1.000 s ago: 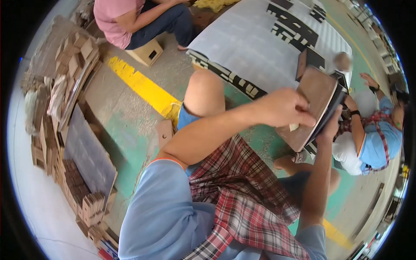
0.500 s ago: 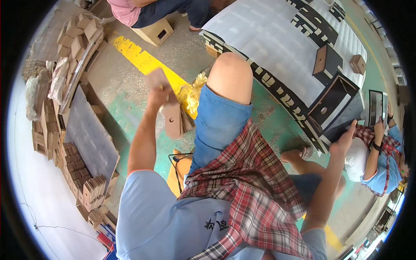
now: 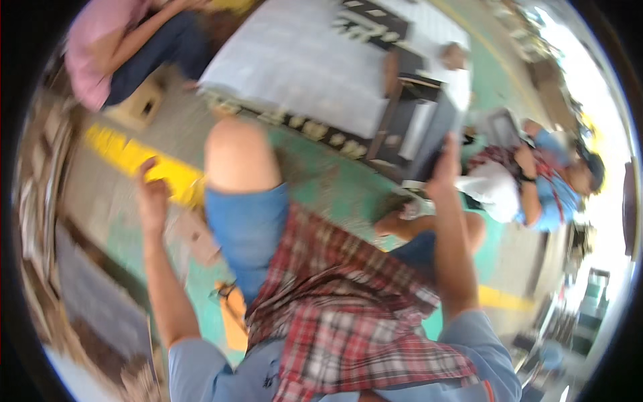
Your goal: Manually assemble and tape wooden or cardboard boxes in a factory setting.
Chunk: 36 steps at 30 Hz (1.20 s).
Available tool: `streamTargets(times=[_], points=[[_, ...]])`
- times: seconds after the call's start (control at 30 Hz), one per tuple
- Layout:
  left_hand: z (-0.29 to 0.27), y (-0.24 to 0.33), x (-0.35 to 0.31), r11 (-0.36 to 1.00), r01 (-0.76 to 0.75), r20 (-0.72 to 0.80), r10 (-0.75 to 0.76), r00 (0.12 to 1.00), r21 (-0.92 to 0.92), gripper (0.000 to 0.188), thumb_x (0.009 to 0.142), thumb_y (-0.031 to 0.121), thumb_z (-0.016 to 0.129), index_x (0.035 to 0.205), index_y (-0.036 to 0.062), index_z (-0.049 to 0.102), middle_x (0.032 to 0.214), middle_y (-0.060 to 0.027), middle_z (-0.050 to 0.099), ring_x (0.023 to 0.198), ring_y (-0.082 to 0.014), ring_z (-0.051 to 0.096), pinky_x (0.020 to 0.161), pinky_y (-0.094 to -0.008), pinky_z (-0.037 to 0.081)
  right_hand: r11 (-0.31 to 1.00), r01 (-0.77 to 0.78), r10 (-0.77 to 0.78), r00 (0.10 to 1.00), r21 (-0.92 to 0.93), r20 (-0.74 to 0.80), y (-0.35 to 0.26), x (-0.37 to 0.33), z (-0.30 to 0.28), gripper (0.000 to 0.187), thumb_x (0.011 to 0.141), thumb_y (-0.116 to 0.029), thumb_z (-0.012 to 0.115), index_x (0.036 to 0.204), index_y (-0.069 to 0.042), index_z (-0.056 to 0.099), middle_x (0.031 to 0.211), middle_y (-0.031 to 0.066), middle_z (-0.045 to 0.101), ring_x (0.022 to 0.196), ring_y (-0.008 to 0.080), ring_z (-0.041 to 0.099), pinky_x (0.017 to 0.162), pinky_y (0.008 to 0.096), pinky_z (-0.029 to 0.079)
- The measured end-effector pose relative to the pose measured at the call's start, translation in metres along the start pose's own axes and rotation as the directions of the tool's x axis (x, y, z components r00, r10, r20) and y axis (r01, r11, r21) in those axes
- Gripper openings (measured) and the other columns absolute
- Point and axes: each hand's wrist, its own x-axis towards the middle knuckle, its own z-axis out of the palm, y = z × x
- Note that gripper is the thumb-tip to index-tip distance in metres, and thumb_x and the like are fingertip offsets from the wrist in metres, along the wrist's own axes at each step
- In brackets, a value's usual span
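Note:
My left hand (image 3: 154,194) is raised over the floor at the left, its fingers apart and nothing in it. Below and beside it, near my knee, lie brown boards (image 3: 195,236), blurred, with a small round hole in the top one. My right hand (image 3: 442,171) is at the near right side of a long black box (image 3: 435,137), its fingers extended along the outer face and its grip partly hidden. The box, tilted and open-sided with a pale panel inside, rests at the corner of the white-covered table (image 3: 288,63).
Black cut-out panels (image 3: 372,23) and a small brown block (image 3: 454,56) lie on the table. A person in pink (image 3: 100,50) sits on a wooden box at upper left. Another person (image 3: 549,174) sits at right. Wooden parts and a grey board (image 3: 100,295) stand at left.
My left hand has let go of the brown board it held and now rises open. The whole view has swung right. My right hand stays at the black box.

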Motion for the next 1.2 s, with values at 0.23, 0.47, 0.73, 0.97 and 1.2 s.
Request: streamTargets(times=[0.23, 0.47, 0.73, 0.97, 1.2], points=[[0.109, 0.247, 0.104, 0.904, -0.294, 0.131, 0.347, 0.929, -0.311, 0.041, 0.094, -0.002, 0.061, 0.134, -0.0004, 0.056, 0.123, -0.0116, 0.068, 0.109, -0.0155, 0.064, 0.093, -0.0290, 0.053, 0.996, 0.002, -0.025, 0.967, 0.089, 0.254, -0.088, -0.051, 0.050, 0.066, 0.097, -0.044, 0.070, 0.142, 0.001, 0.052, 0.137, 0.0098, 0.060, 0.124, 0.0239, 0.058, 0.105, 0.0371, 0.046], [0.273, 0.279, 0.090, 0.949, 0.080, 0.510, 0.092, 0.855, -0.304, 0.017, 0.096, 0.015, 0.072, 0.109, 0.0044, 0.069, 0.071, 0.0009, 0.064, 0.063, -0.0045, 0.055, 0.059, -0.0215, 0.043, 0.996, 0.053, -0.068, 0.976, 0.078, 0.205, -0.063, -0.043, 0.049, 0.034, 0.099, -0.024, 0.070, 0.118, 0.002, 0.061, 0.112, 0.0109, 0.068, 0.096, 0.0200, 0.067, 0.090, 0.0343, 0.055], [0.314, 0.261, 0.066, 0.961, -0.090, 0.608, 0.237, 0.758, -0.263, 0.018, 0.095, 0.014, 0.071, 0.109, 0.0042, 0.066, 0.096, -0.0015, 0.067, 0.072, -0.0052, 0.052, 0.065, -0.0224, 0.044, 0.765, -0.220, 0.026, 0.950, 0.606, 0.313, -0.073, -0.026, 0.038, 0.015, 0.098, -0.014, 0.067, 0.104, -0.002, 0.060, 0.098, 0.0095, 0.067, 0.081, 0.0219, 0.069, 0.074, 0.0359, 0.061], [0.348, 0.277, 0.037, 0.959, 0.063, 0.725, 0.166, 0.668, -0.277, 0.016, 0.102, 0.013, 0.056, 0.111, 0.0032, 0.065, 0.104, -0.0041, 0.068, 0.099, -0.0102, 0.060, 0.089, -0.0270, 0.046, 0.890, 0.105, -0.185, 0.973, 0.444, 0.140, -0.073, -0.045, 0.045, 0.023, 0.087, -0.005, 0.075, 0.102, -0.003, 0.058, 0.089, 0.0080, 0.066, 0.073, 0.0160, 0.067, 0.059, 0.0274, 0.053], [0.365, 0.275, 0.033, 0.935, -0.025, 0.685, 0.277, 0.674, -0.354, 0.041, 0.102, 0.026, 0.048, 0.125, -0.0035, 0.062, 0.112, -0.0106, 0.070, 0.101, -0.0184, 0.063, 0.095, -0.0313, 0.048, 0.858, 0.399, -0.475, 0.856, 0.324, 0.202, -0.082, -0.072, 0.060, 0.039, 0.086, -0.024, 0.077, 0.117, -0.002, 0.068, 0.109, 0.0081, 0.071, 0.088, 0.0154, 0.066, 0.075, 0.0303, 0.052]])
